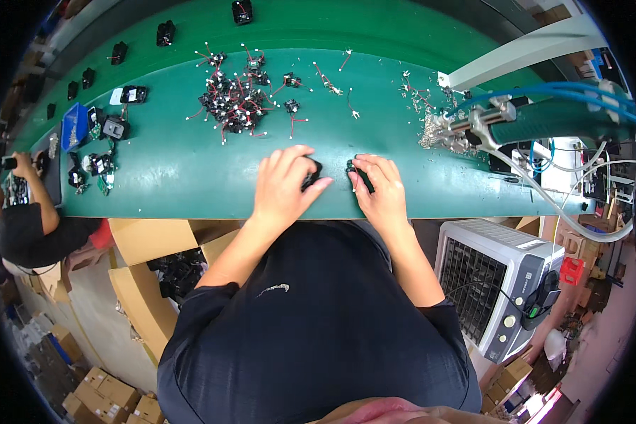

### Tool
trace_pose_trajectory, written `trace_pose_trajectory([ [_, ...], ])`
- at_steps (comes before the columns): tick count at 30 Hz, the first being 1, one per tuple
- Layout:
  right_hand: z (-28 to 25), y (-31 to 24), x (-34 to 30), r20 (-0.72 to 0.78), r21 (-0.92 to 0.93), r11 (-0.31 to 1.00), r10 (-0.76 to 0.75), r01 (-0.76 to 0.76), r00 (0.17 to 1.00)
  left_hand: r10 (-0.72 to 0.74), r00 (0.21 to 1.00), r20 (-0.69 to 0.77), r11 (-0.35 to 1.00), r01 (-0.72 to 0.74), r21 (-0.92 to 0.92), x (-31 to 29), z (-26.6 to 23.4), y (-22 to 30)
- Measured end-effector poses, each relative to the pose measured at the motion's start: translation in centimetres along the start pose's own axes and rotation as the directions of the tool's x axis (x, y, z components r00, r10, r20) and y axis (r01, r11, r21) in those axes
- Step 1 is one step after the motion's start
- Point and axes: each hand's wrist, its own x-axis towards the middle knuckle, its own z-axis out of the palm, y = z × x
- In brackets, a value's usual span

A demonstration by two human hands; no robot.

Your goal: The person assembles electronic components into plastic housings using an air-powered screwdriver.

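My left hand [281, 185] is closed around a black plastic housing [314, 175] near the front of the green workbench [191, 185]. A short distance to its right, my right hand [384, 192] pinches a small dark component with a red wire [351, 167] between thumb and fingers. The two pieces are apart, and the fingers hide much of each. Beyond my left hand lies a heap of small black components with red wires [233, 102]. Some single ones, such as a black component [292, 106], rest beside the heap.
A machine with metal fittings and blue hoses [473, 127] stands at right, small metal pieces [431, 131] scattered beside it. At left are a blue bin [74, 127] and black housings [115, 127]. More housings [165, 33] line the far belt. Another person [28, 212] works at far left.
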Motion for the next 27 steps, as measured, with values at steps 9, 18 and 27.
trace_pose_trajectory([
  [9, -1.2, -1.7, -0.3, 0.046, 0.166, 0.964, 0.201, -0.206, 0.978, 0.136, 0.965, 0.225, 0.983, -0.102, -0.155, -0.6, -2.0, -1.5],
  [18, -0.8, -5.1, 0.8, 0.112, 0.129, 0.991, -0.036, 0.022, 0.993, 0.156, 0.945, 0.287, 0.967, -0.088, -0.238, 0.7, -1.0, -1.0],
  [27, -1.5, -4.5, 1.1, 0.153, 0.141, 0.99, 0.005, -0.026, 0.988, 0.197, 0.944, 0.263, 0.964, -0.138, -0.229, 1.2, -0.2, -0.7],
])
